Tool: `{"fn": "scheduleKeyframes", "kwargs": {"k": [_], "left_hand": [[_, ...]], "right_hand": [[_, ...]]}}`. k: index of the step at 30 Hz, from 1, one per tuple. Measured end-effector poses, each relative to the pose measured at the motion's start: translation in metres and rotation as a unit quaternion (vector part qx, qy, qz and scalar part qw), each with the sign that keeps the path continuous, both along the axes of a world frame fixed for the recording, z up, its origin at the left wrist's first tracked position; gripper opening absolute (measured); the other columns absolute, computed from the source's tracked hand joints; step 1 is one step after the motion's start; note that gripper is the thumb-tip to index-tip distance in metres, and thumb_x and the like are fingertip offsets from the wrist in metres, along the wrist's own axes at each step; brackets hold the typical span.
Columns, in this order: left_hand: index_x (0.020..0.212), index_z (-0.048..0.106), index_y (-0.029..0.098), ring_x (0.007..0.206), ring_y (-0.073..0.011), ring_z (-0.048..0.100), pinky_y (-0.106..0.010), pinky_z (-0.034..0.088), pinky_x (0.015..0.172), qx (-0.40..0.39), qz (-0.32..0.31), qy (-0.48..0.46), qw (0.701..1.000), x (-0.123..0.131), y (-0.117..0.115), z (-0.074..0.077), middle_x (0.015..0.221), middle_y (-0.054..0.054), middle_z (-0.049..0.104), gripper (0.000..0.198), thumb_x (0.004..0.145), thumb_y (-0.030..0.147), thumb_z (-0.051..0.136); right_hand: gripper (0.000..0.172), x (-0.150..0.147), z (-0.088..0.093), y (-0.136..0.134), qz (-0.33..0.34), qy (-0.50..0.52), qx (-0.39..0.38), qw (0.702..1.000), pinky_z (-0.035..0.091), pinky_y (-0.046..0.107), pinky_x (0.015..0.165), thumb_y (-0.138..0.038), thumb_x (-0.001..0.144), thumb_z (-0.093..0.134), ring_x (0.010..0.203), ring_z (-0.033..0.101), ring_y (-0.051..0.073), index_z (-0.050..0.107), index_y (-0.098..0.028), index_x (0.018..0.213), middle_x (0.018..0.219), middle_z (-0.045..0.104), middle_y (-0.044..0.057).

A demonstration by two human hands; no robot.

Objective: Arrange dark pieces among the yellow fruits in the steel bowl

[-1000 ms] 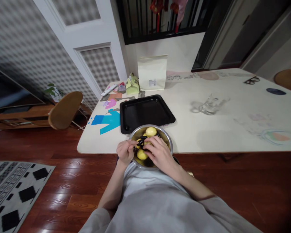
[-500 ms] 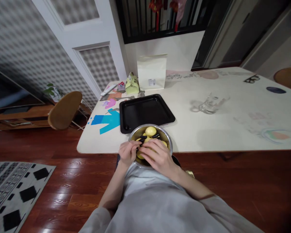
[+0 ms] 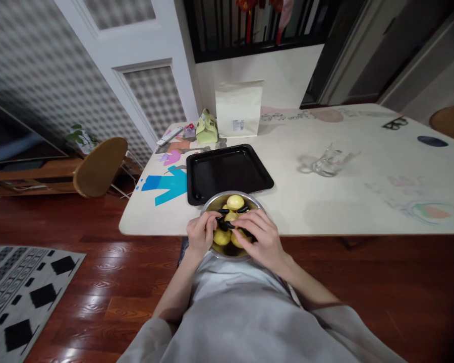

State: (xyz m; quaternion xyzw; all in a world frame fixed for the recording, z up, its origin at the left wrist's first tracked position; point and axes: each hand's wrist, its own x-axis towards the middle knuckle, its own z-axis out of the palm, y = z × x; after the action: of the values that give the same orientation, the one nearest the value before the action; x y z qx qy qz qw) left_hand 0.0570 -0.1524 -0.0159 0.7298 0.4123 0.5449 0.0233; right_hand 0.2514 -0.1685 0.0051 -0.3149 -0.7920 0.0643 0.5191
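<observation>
A metal bowl (image 3: 259,203) at the table's front edge holds several yellow round fruits (image 3: 235,202) and some dark elongated pieces (image 3: 243,208). Over the bowl's left side, my left hand (image 3: 202,233) is closed in a pinch at a dark piece. My right hand (image 3: 260,237) is over the right side, its fingertips pressed on a dark piece (image 3: 227,225) near the bowl's middle. Whether both hands grip the same piece is too small to tell. Behind the bowl, and close against it, lies a black tray (image 3: 229,171).
The white table (image 3: 295,212) carries a glass cup (image 3: 326,162) right of the tray. At the back stand a pale paper bag (image 3: 239,108) and a green package (image 3: 207,128), with a white remote (image 3: 170,136) to their left. A wooden chair (image 3: 100,169) is at the left.
My right hand has shifted slightly right and its fingers have drawn back from my left hand, so more yellow fruits and the dark piece between the hands now show.
</observation>
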Motion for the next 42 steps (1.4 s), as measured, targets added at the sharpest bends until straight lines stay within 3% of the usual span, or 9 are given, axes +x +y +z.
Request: {"fn": "scheduleKeyframes", "kwargs": {"k": [7, 16, 27, 34, 42], "left_hand": [[0.093, 0.07, 0.017, 0.047, -0.0071, 0.057, -0.018, 0.043, 0.053, -0.022, -0.002, -0.008, 1.0, -0.001, 0.0, -0.002, 0.057, 0.004, 0.062, 0.029, 0.108, 0.024, 0.046], [0.092, 0.07, 0.017, 0.047, -0.0067, 0.058, -0.018, 0.043, 0.053, -0.029, -0.011, 0.017, 0.999, -0.001, 0.0, 0.001, 0.061, 0.003, 0.066, 0.031, 0.108, 0.026, 0.045], [0.096, 0.072, 0.016, 0.05, -0.0087, 0.059, -0.019, 0.046, 0.055, -0.06, -0.024, -0.034, 0.997, -0.001, -0.001, -0.004, 0.062, 0.001, 0.065, 0.035, 0.109, 0.03, 0.042], [0.107, 0.069, 0.017, 0.048, -0.0068, 0.054, -0.017, 0.045, 0.055, -0.067, -0.047, -0.062, 0.995, 0.0, -0.005, -0.004, 0.066, 0.003, 0.063, 0.031, 0.11, 0.029, 0.04], [0.118, 0.067, 0.017, 0.071, -0.0124, 0.07, -0.021, 0.055, 0.069, -0.055, -0.076, -0.02, 0.995, 0.004, -0.014, -0.001, 0.085, -0.004, 0.074, 0.036, 0.11, 0.033, 0.035]], "right_hand": [[0.015, 0.016, -0.009, 0.003, 0.035, -0.075, -0.084, 0.993, 0.057, 0.043, 0.09, -0.014, 0.092, 0.069, 0.102, 0.061, 0.026, 0.07, -0.021, 0.105, 0.106, 0.07, 0.009], [0.013, 0.018, -0.008, 0.002, 0.018, -0.161, -0.112, 0.98, 0.054, 0.047, 0.092, -0.012, 0.093, 0.064, 0.104, 0.058, 0.028, 0.069, -0.018, 0.104, 0.109, 0.066, 0.01], [0.012, 0.014, -0.006, 0.003, 0.01, -0.08, -0.077, 0.994, 0.056, 0.044, 0.086, -0.015, 0.096, 0.062, 0.096, 0.061, 0.024, 0.07, -0.022, 0.102, 0.101, 0.07, 0.007], [0.018, -0.008, -0.007, -0.005, 0.013, -0.069, -0.007, 0.997, 0.056, 0.042, 0.085, -0.015, 0.099, 0.061, 0.095, 0.062, 0.023, 0.07, -0.021, 0.114, 0.1, 0.071, 0.008], [0.017, -0.029, -0.005, -0.011, 0.006, -0.068, 0.018, 0.998, 0.058, 0.04, 0.083, -0.018, 0.101, 0.057, 0.092, 0.061, 0.023, 0.07, -0.02, 0.111, 0.098, 0.07, 0.008]]}}
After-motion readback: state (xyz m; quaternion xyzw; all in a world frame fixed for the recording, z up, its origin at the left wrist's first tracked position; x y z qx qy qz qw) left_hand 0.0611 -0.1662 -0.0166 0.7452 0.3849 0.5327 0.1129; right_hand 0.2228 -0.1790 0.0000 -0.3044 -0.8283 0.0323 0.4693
